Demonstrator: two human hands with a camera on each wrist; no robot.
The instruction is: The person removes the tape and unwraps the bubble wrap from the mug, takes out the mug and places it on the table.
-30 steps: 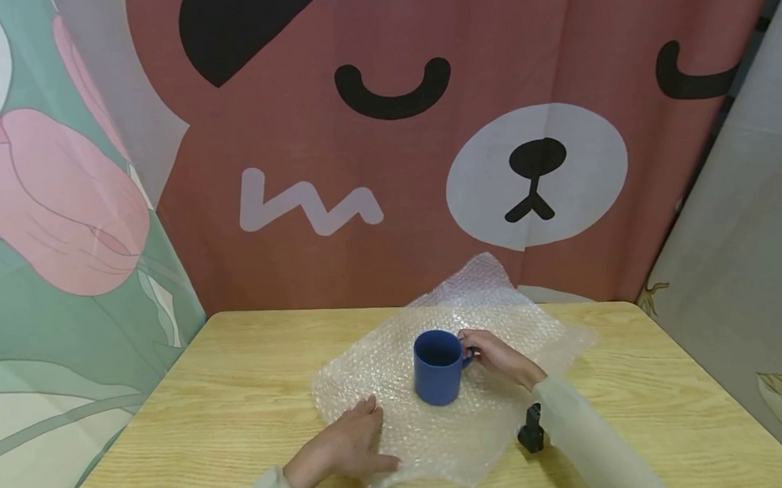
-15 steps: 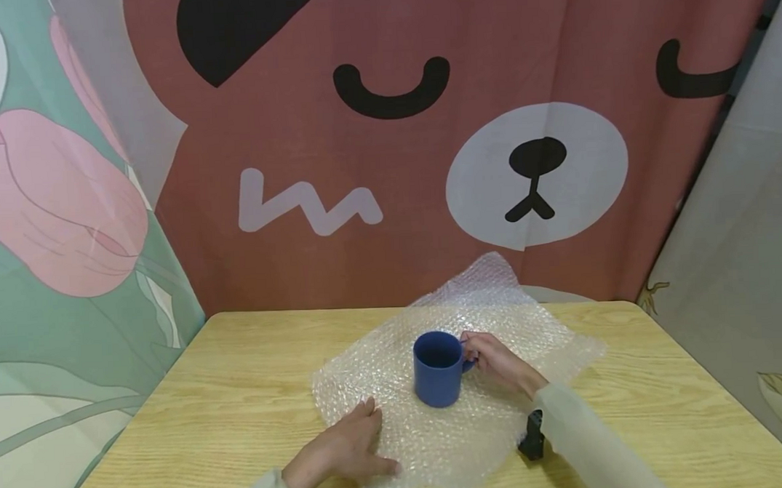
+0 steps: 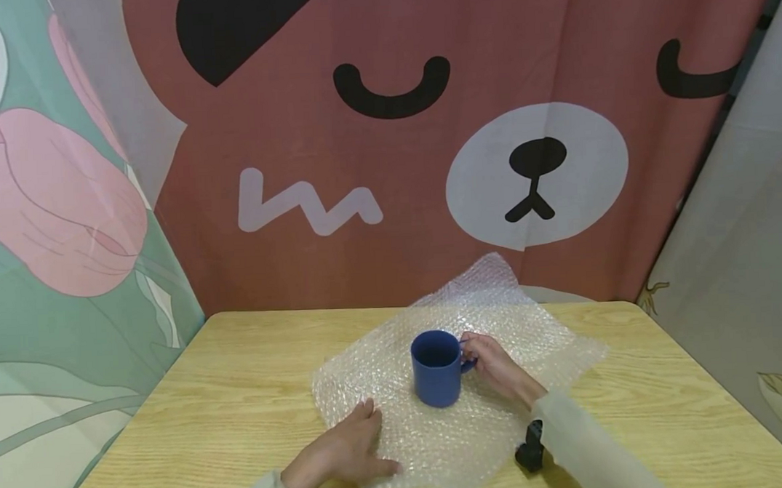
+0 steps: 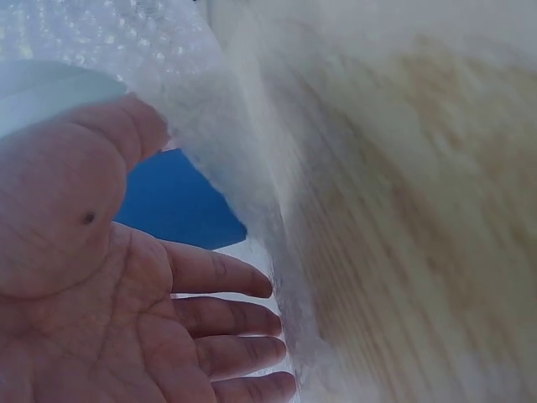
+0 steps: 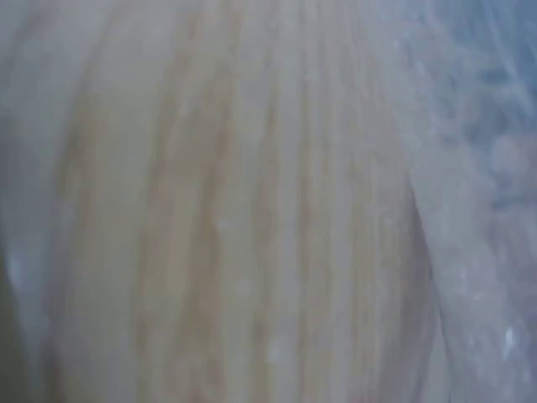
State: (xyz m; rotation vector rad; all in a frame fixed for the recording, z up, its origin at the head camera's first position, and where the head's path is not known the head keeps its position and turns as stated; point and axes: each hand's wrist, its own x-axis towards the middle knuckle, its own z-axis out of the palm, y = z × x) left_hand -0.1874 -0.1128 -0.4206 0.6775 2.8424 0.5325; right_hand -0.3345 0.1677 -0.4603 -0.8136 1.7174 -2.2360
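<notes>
A blue mug [image 3: 437, 373] stands upright on a sheet of clear bubble wrap [image 3: 396, 360] in the head view. My right hand [image 3: 494, 363] pinches its handle from the right side. On the near left edge of the wrap rests my left hand [image 3: 344, 448], with fingers extended and thumb spread. The left wrist view shows that hand's palm [image 4: 92, 277], its straight fingertips right at the wrap's edge, and the blue mug [image 4: 176, 201] beyond the thumb. Only blurred wood grain and some bubble wrap [image 5: 487, 277] show in the right wrist view; the hand is out of sight there.
The wrap lies on a light wooden table [image 3: 252, 366], its far corner rising past the back edge against a printed curtain [image 3: 287, 270]. A small black device [image 3: 530, 449] is at the right sleeve, near the wrap's right edge.
The mug and both hands hold almost the same places. The right sleeve and the black device have shifted slightly down, and the wrap's right corner has spread a little to the right.
</notes>
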